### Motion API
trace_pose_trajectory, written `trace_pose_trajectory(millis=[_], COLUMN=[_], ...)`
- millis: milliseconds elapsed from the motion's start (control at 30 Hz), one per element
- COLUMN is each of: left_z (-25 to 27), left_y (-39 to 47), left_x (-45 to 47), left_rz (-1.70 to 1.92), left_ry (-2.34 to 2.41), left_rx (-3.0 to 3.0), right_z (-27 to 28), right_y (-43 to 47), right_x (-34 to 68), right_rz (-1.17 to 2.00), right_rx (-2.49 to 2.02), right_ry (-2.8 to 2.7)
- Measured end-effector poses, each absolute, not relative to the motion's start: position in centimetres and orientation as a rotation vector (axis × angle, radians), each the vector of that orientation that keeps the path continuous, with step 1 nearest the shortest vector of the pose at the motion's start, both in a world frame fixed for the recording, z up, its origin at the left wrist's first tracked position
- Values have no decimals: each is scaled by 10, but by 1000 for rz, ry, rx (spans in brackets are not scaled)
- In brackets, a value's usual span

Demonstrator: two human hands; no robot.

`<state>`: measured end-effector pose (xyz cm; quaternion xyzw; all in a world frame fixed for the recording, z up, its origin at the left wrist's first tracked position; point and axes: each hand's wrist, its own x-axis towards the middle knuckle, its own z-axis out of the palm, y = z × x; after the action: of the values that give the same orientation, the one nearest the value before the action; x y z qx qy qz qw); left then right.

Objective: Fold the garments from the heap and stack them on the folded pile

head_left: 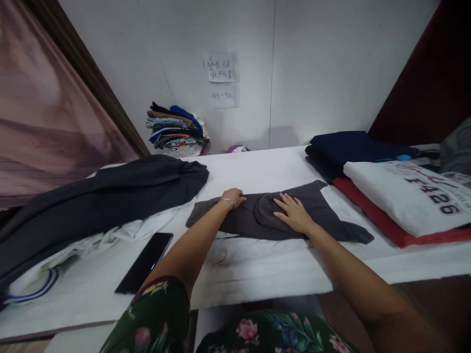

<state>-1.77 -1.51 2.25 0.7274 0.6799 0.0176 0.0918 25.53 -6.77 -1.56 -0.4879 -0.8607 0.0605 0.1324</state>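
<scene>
A dark grey garment [245, 215], partly folded, lies flat across the middle of the white table in the head view. A rounded, layered piece of it, like a hood, sits near its centre. My right hand [293, 214] rests palm down on that rounded part, fingers spread. To its left, my left hand [234, 197], with a bracelet at the wrist, is on the garment's far edge. Its fingers are curled together onto the cloth, and the fingertips are partly hidden. One corner of the garment points out to the right, and another toward the back.
Another dark garment [106, 189] lies over white clothing at left, beside a black phone or tablet [145, 262]. Right of my work lie folded clothes, with a white printed one [393, 196] near a navy one [342, 147]. A clothes stack [176, 128] stands behind, below wall notes [223, 68].
</scene>
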Motion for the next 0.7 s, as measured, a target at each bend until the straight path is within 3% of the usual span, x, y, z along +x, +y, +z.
trace_pose_trajectory(millis=[500, 700], left_z=[31, 24], left_y=[-56, -94], left_x=[-100, -139], left_rz=[84, 475], left_ry=[2268, 2321], left_rx=[1925, 1610], right_z=[-19, -20], right_y=[-66, -67], right_x=[257, 257], right_rz=[165, 147], right_rx=[-1404, -1430], right_ry=[-2491, -2492])
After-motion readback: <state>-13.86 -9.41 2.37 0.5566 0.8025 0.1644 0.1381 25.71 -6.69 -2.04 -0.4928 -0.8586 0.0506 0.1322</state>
